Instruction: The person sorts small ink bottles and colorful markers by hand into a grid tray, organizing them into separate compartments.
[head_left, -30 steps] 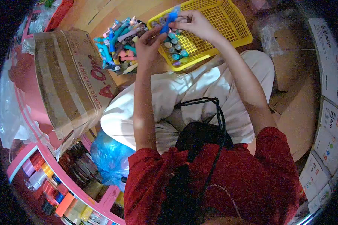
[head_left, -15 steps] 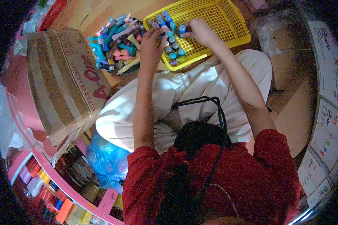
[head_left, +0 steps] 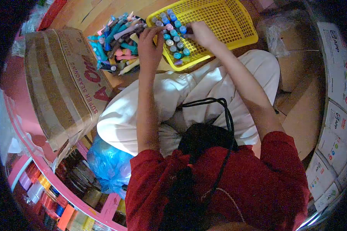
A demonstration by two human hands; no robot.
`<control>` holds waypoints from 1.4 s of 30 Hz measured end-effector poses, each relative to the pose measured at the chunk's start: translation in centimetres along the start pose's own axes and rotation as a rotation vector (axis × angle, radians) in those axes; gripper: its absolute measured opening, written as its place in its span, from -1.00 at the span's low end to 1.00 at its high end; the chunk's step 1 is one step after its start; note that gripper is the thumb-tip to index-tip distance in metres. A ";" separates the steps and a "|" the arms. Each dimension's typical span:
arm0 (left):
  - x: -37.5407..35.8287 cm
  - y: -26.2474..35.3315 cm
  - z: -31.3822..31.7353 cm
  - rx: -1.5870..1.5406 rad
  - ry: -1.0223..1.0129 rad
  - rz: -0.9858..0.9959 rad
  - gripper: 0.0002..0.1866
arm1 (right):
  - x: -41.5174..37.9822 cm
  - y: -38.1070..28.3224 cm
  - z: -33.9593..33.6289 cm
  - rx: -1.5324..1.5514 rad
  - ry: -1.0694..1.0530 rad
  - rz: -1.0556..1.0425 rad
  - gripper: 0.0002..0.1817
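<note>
In the head view, a yellow plastic basket (head_left: 227,23) holds small tubes (head_left: 173,40) standing in close rows at its left side, with blue, teal, grey and pink ends. My right hand (head_left: 202,34) reaches into it, fingertips pinched on a blue-topped tube (head_left: 183,30) at the right edge of the rows. Over the basket's left rim is my left hand (head_left: 150,46), its fingers bent and thumb apart, beside the rows; I see nothing held in it. Left of that hand lies a pile of colourful pen-like tubes (head_left: 117,42), in teal, pink, brown and cream.
A taped cardboard box (head_left: 61,84) stands at the left, with a blue plastic bag (head_left: 110,165) below it. White printed boxes (head_left: 331,127) line the right side. Clear plastic wrap (head_left: 275,36) lies right of the basket. Coloured rolls (head_left: 46,196) sit at the lower left.
My right hand has moved slightly left, bringing the blue-topped tube against the rows. My left hand has drawn back left from the tubes toward the basket's rim.
</note>
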State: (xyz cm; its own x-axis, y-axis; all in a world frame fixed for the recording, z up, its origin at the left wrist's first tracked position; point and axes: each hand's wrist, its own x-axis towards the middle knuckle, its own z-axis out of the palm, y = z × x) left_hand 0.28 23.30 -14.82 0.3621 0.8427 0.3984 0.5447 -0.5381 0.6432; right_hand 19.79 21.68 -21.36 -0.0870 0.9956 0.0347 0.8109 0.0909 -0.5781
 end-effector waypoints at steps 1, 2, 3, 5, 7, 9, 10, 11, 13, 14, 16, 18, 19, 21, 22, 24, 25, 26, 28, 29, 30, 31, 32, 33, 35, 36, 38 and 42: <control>0.0 0.0 0.0 0.003 0.006 0.014 -0.87 | 0.1 0.4 0.5 -0.015 0.013 -0.003 -0.76; 0.0 0.0 0.0 0.006 0.011 0.027 -0.87 | 0.3 0.8 1.1 -0.031 0.025 -0.006 -0.76; 0.0 0.1 0.0 0.000 0.014 0.027 -0.87 | 0.3 0.7 1.1 -0.047 0.038 -0.009 -0.75; 0.0 0.3 -0.1 -0.011 0.018 0.027 -0.87 | 0.3 0.5 0.9 -0.003 0.014 0.018 -0.76; 0.0 0.4 -0.2 -0.027 0.018 0.014 -0.87 | 0.1 -0.3 0.1 0.031 -0.003 0.030 -0.76; 0.1 0.6 -0.3 -0.033 0.008 0.002 -0.87 | -0.1 -0.9 -0.4 0.054 -0.015 0.027 -0.77; 0.1 0.7 -0.4 -0.030 -0.002 -0.003 -0.87 | -0.1 -0.7 -0.3 0.071 -0.013 0.032 -0.77; 0.1 0.8 -0.5 -0.026 -0.012 -0.008 -0.87 | 0.0 -0.5 0.0 0.087 -0.010 0.038 -0.77; 0.2 0.6 -0.5 -0.017 -0.008 0.004 -0.87 | 0.1 -0.1 0.4 0.096 -0.007 0.053 -0.77; 0.2 0.6 -0.5 -0.012 -0.007 0.011 -0.87 | 0.2 0.0 0.6 0.088 -0.006 0.062 -0.77; 0.2 0.5 -0.5 -0.009 0.005 0.027 -0.87 | 0.2 0.1 0.8 0.085 -0.003 0.075 -0.76; 0.1 0.3 -0.5 -0.011 0.011 0.027 -0.87 | 0.2 -0.2 0.6 0.092 -0.001 0.084 -0.76; 0.1 0.2 -0.4 -0.015 0.010 0.018 -0.87 | 0.1 -0.5 0.3 0.082 -0.004 0.079 -0.75; 0.1 0.2 -0.5 -0.024 0.000 0.007 -0.86 | -0.1 -1.0 -0.5 0.062 -0.009 0.067 -0.74; 0.1 0.4 -0.5 -0.027 -0.008 0.005 -0.86 | -0.1 -1.0 -0.5 0.081 -0.001 0.073 -0.76; 0.0 0.4 -0.7 -0.021 0.003 0.007 -0.86 | -0.1 -0.9 -0.4 0.124 0.014 0.078 -0.81; 0.0 0.3 -0.7 -0.013 0.019 0.013 -0.86 | -0.1 -0.9 -0.3 0.123 0.014 0.063 -0.78; 0.0 0.3 -0.7 -0.006 0.036 0.021 -0.87 | -0.1 -0.9 -0.3 0.121 0.015 0.049 -0.74; 0.2 0.5 -1.3 0.010 0.106 0.052 -0.86 | -0.1 -0.6 -0.1 0.097 0.005 0.045 -0.69; 0.4 0.0 -1.8 0.001 0.119 0.042 -0.86 | 0.0 -0.5 0.0 0.075 -0.006 0.057 -0.68; 0.7 -0.7 -2.4 -0.008 0.131 0.031 -0.86 | 0.1 -0.4 0.1 0.055 -0.017 0.069 -0.67; 1.3 -2.2 -2.7 -0.013 0.145 0.062 -0.83 | 0.1 -0.7 -0.1 0.005 -0.031 0.080 -0.65; 1.4 -3.6 -3.4 0.147 0.118 0.067 -0.82 | 0.3 0.0 0.6 -0.003 -0.002 0.063 -0.65; 1.6 -4.3 -4.3 0.306 0.089 0.071 -0.81 | 0.6 1.3 2.0 -0.011 0.025 0.048 -0.64; 2.2 -6.4 -5.4 0.471 0.011 0.021 -0.80 | 0.5 2.0 2.2 0.008 0.026 0.046 -0.63; 2.4 -7.0 -5.4 0.507 -0.008 0.013 -0.79 | 0.2 1.8 1.5 0.037 0.000 0.060 -0.62; 2.5 -8.2 -5.2 0.581 -0.046 -0.002 -0.77 | 0.1 1.4 0.1 0.058 -0.047 0.083 -0.61; 2.2 -7.5 -4.3 0.708 -0.045 -0.014 -0.74 | 0.1 1.1 -2.0 0.031 -0.074 0.121 -0.59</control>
State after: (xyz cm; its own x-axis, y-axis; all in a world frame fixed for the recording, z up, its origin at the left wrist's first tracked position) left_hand -6.29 29.22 -15.93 0.3737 0.8566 0.3556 0.9051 -0.4207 0.0622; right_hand 21.80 21.93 -20.36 -0.0334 0.9948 -0.0961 0.8001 -0.0310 -0.5991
